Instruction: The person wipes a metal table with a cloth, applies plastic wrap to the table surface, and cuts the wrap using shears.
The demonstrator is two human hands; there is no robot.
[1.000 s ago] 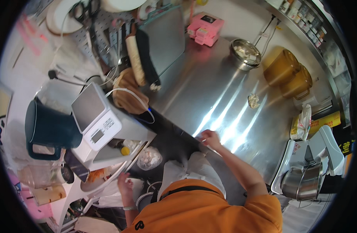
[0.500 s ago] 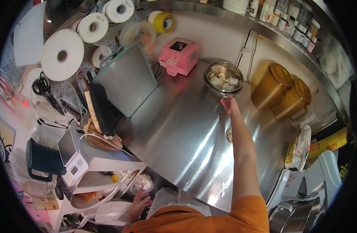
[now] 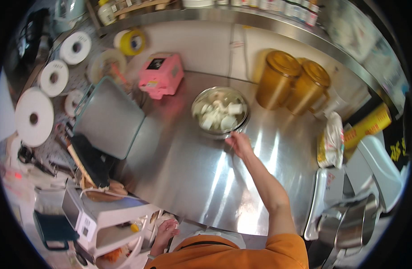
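Down low, left hand [image 3: 164, 229] resting by the white shelf unit [image 3: 108, 219], fingers loosely curled, grasping nothing visible. Further out, right hand [image 3: 240, 143] stretched across the steel counter [image 3: 192, 179], fingertips at the near rim of the metal bowl [image 3: 220, 112]; pinched or loose, cannot tell. Bowl round, no long axis, mouth up, full of pale chunks [image 3: 217, 115], mid-counter. Beyond: pink box [image 3: 161, 74], two amber lidded containers [image 3: 292, 85].
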